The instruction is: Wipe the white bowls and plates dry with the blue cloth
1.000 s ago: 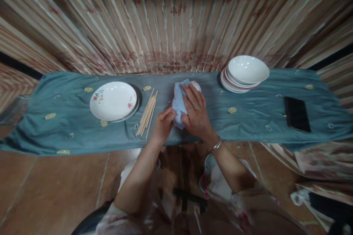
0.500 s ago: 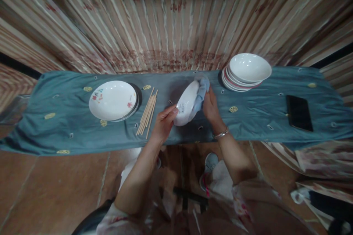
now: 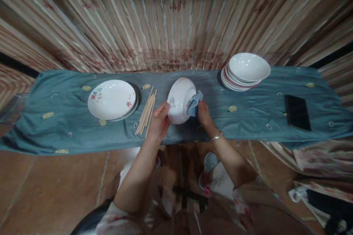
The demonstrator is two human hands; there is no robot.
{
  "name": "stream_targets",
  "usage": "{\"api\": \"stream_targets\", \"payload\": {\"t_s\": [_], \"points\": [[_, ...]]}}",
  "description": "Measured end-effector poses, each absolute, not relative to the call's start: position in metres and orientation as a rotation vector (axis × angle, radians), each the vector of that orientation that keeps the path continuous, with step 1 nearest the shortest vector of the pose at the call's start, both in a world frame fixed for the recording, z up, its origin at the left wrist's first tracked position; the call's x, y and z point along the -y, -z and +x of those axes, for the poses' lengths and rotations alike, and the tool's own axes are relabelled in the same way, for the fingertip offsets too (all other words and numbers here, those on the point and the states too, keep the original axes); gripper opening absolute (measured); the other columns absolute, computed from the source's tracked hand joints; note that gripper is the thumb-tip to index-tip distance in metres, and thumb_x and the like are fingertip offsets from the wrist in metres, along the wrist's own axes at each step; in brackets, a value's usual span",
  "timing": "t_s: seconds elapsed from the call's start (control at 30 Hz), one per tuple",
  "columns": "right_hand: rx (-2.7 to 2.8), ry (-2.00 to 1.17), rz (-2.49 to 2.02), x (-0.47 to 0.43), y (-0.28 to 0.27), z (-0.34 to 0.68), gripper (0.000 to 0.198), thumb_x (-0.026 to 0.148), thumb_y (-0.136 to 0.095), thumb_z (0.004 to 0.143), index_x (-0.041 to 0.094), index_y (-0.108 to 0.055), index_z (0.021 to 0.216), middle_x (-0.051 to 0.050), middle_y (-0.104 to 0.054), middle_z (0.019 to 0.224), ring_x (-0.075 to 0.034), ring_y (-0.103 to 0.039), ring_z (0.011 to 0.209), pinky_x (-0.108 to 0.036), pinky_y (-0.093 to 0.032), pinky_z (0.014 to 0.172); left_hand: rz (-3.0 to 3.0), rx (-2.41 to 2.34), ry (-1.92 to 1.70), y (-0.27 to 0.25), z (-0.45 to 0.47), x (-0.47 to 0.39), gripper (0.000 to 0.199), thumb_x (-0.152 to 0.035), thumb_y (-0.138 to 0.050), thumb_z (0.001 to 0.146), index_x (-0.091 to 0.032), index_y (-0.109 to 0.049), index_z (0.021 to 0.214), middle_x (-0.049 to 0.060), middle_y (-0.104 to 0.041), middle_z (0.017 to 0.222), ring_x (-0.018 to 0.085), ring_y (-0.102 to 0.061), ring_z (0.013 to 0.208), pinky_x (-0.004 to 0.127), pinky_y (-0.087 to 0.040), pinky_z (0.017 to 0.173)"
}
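My left hand (image 3: 160, 119) grips the rim of a white bowl (image 3: 179, 99), thumb on the outer wall beside a small dark print. The bowl is tipped on its side above the table, its base turned to the right. In my right hand (image 3: 204, 114) is a light blue cloth (image 3: 195, 103), pressed against the bowl's base. A bracelet circles the right wrist. Just left of my left hand lie several wooden chopsticks (image 3: 146, 114), loosely side by side.
A stack of white plates with flower prints (image 3: 112, 99) stands on the left of the teal tablecloth (image 3: 71, 117). Stacked bowls (image 3: 248, 68) stand at the back right, one with a red band. A black phone-like slab (image 3: 298, 112) lies far right. Pleated curtains (image 3: 176, 25) hang behind.
The bowl has turned so more of its underside faces me and has shifted slightly left. My right hand has moved down and left with the cloth, from the rim area to the base.
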State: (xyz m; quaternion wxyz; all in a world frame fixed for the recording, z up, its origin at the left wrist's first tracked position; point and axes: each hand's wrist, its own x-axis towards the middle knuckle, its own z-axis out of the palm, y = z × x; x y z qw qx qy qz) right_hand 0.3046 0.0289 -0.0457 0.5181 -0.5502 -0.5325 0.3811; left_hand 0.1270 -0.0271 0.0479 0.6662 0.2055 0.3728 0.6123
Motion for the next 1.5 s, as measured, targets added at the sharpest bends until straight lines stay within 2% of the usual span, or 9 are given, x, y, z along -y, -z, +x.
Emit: {"api": "stream_targets", "payload": {"t_s": [0.1,0.3,0.53,0.73,0.93,1.07,1.17,1.27,1.5], "points": [[1.254,-0.92,-1.334,-0.027,0.048,0.301,0.05,0.055,-0.041,0.095,0.018,-0.063,0.121,-0.012,-0.071,0.128,-0.026,-0.059,0.13,-0.049,-0.041,0.115,0.461,-0.841,-1.414,-0.044,0.126,0.026,0.035,-0.037,-0.094,0.06,-0.017,-0.072,0.079,0.004,-0.077,0.08,0.025,-0.074,0.096,0.034,-0.057,0.092],[1.341,-0.844,-1.382,-0.016,0.053,0.294,0.054,0.053,-0.036,0.099,0.015,-0.06,0.13,-0.015,-0.069,0.131,-0.026,-0.059,0.13,-0.046,-0.044,0.113,0.424,-0.871,-1.453,-0.038,0.125,0.024,0.033,-0.036,-0.087,0.072,-0.018,-0.073,0.096,0.007,-0.079,0.094,0.026,-0.072,0.107,0.033,-0.057,0.094],[1.426,-0.751,-1.381,0.004,0.052,0.283,0.054,0.042,-0.034,0.1,0.01,-0.053,0.139,-0.021,-0.062,0.14,-0.027,-0.057,0.133,-0.049,-0.041,0.117,0.355,-0.864,-1.498,-0.034,0.121,0.021,0.031,-0.03,-0.085,0.075,-0.017,-0.073,0.099,0.006,-0.079,0.094,0.021,-0.074,0.097,0.03,-0.057,0.093],[1.443,-0.743,-1.339,0.022,0.045,0.274,0.056,0.037,-0.035,0.101,0.011,-0.044,0.149,-0.017,-0.049,0.154,-0.028,-0.041,0.148,-0.056,-0.03,0.125,0.333,-0.811,-1.513,-0.027,0.118,0.017,0.028,-0.026,-0.083,0.078,-0.017,-0.074,0.102,0.004,-0.079,0.096,0.015,-0.074,0.083,0.024,-0.058,0.084],[1.516,-0.736,-1.338,0.036,0.039,0.271,0.056,0.039,-0.032,0.103,0.014,-0.039,0.153,-0.018,-0.043,0.158,-0.03,-0.034,0.152,-0.061,-0.03,0.124,0.337,-0.824,-1.546,-0.023,0.118,0.014,0.026,-0.027,-0.081,0.08,-0.017,-0.074,0.101,0.006,-0.079,0.098,0.019,-0.074,0.096,0.028,-0.057,0.093],[1.695,-0.611,-1.289,0.047,0.04,0.269,0.061,0.039,-0.03,0.105,0.012,-0.023,0.159,-0.018,-0.028,0.166,-0.026,-0.023,0.157,-0.059,-0.026,0.127,0.336,-0.853,-1.555,-0.022,0.117,0.012,0.026,-0.027,-0.08,0.081,-0.016,-0.073,0.103,0.007,-0.079,0.102,0.022,-0.073,0.105,0.031,-0.057,0.096],[1.799,-0.51,-1.255,0.052,0.039,0.268,0.062,0.036,-0.029,0.106,0.013,-0.014,0.162,-0.019,-0.025,0.167,-0.025,-0.016,0.158,-0.057,-0.024,0.128,0.342,-0.882,-1.557,-0.024,0.117,0.012,0.028,-0.027,-0.079,0.082,-0.016,-0.072,0.107,0.008,-0.078,0.104,0.023,-0.071,0.11,0.032,-0.057,0.099],[1.864,-0.451,-1.223,0.054,0.035,0.268,0.063,0.034,-0.028,0.106,0.017,-0.008,0.163,-0.018,-0.026,0.167,-0.025,-0.018,0.158,-0.056,-0.026,0.127,0.359,-0.88,-1.556,-0.028,0.119,0.012,0.032,-0.028,-0.079,0.082,-0.016,-0.071,0.111,0.009,-0.078,0.107,0.024,-0.07,0.114,0.033,-0.056,0.101],[1.975,-0.369,-1.209,0.058,0.024,0.266,0.062,0.032,-0.031,0.105,0.016,-0.012,0.163,-0.019,-0.031,0.164,-0.028,-0.024,0.156,-0.059,-0.026,0.125,0.376,-0.9,-1.556,-0.033,0.122,0.014,0.033,-0.029,-0.078,0.082,-0.014,-0.071,0.111,0.01,-0.079,0.106,0.024,-0.072,0.112,0.035,-0.055,0.102]]}}
